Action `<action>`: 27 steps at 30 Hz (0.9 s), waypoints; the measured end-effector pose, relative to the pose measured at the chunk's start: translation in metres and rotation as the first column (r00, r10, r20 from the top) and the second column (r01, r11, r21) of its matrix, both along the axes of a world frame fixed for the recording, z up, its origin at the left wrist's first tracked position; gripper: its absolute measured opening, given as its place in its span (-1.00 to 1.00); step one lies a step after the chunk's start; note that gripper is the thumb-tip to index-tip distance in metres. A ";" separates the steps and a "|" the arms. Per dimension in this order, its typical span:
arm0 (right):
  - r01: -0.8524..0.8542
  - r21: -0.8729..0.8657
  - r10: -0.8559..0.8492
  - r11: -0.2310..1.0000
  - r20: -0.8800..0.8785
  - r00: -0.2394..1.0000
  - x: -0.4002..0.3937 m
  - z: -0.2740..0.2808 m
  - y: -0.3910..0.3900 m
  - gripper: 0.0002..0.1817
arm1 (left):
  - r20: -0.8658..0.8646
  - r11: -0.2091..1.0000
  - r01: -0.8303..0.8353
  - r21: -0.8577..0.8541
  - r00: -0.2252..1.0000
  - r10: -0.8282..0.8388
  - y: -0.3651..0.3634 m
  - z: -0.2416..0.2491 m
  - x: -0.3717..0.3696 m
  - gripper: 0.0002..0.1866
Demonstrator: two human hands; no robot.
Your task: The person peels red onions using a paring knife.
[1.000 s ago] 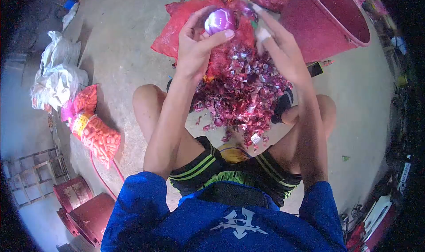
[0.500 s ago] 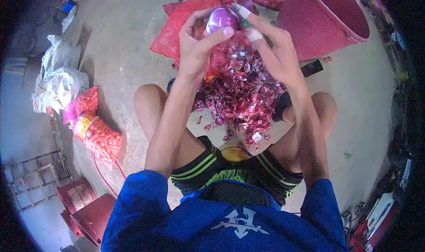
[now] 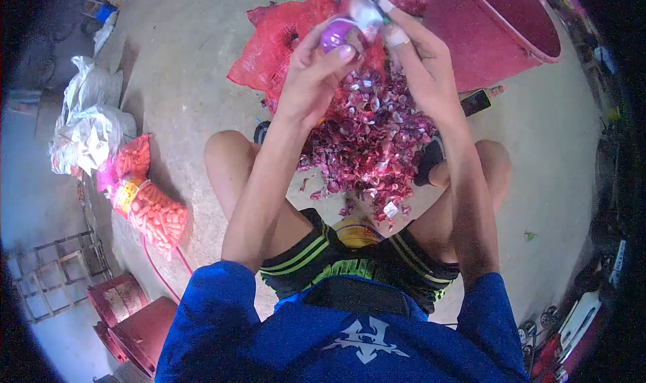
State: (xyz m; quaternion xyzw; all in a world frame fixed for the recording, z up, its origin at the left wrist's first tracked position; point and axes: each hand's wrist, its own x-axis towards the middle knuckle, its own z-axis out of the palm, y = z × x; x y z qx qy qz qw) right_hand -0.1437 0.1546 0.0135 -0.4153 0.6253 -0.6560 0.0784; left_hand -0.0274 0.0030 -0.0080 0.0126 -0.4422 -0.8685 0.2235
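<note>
My left hand (image 3: 315, 77) is closed around a shiny purple onion (image 3: 336, 36), its thumb lying across the near side. Beside it, my right hand (image 3: 420, 57) is pinched on what looks like a small knife (image 3: 387, 21) with a bit of green, mostly hidden by the fingers. White wraps cover two of the right fingertips. A blurred whitish flap of onion skin (image 3: 365, 12) stretches between the onion and the right fingers. Below both hands spreads a heap of red-purple onion skins (image 3: 370, 141).
Red mesh sacks (image 3: 269, 47) lie behind the heap. A large red tub (image 3: 484, 33) stands at the upper right, with a dark phone (image 3: 476, 102) near its base. To the left are a bag of carrots (image 3: 158, 215) and white plastic bags (image 3: 94, 127).
Both hands have shifted slightly; the onion is lower and turned in my left hand. A pale flap of skin now shows, blurred, beside it at my right fingers.
</note>
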 end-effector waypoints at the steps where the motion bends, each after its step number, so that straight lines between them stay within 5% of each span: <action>1: 0.001 -0.001 -0.001 1.000 0.001 1.000 -0.003 -0.002 -0.001 -0.58 | -0.001 0.999 0.033 -0.008 0.999 -0.033 -0.001 0.001 0.001 -0.43; 9: 0.133 -0.045 -0.131 0.990 0.056 0.990 -0.019 -0.010 -0.002 -0.56 | -0.077 0.997 0.079 0.006 0.994 -0.078 -0.004 -0.005 -0.001 -0.45; 14: 0.124 0.062 -0.133 0.990 0.185 0.974 -0.038 -0.005 0.010 -0.49 | -0.127 0.964 0.095 0.250 0.990 -0.065 -0.002 0.004 0.010 -0.41; 18: -0.019 0.205 0.011 0.979 0.042 0.999 -0.006 0.014 0.017 -0.40 | -0.115 0.994 0.085 0.068 0.990 -0.077 -0.013 0.001 0.007 -0.40; 20: -0.186 0.153 0.223 0.971 -0.278 0.934 -0.001 0.015 0.020 -0.43 | -0.010 0.997 -0.076 -0.030 0.997 0.076 -0.009 0.004 0.007 -0.42; 22: -0.189 0.212 0.240 0.959 -0.250 0.938 0.002 0.022 0.023 -0.45 | 0.001 0.996 -0.065 -0.063 0.998 0.065 -0.011 0.003 0.008 -0.42; 24: -0.094 0.291 0.216 0.952 -0.421 0.881 -0.008 0.014 0.024 -0.37 | 0.006 0.994 -0.053 -0.100 0.999 0.054 -0.013 0.003 0.009 -0.42; 27: -0.113 0.174 0.184 0.978 -0.475 0.861 -0.016 0.006 0.017 -0.41 | 0.021 0.984 -0.055 -0.169 0.998 0.060 -0.016 0.000 0.013 -0.44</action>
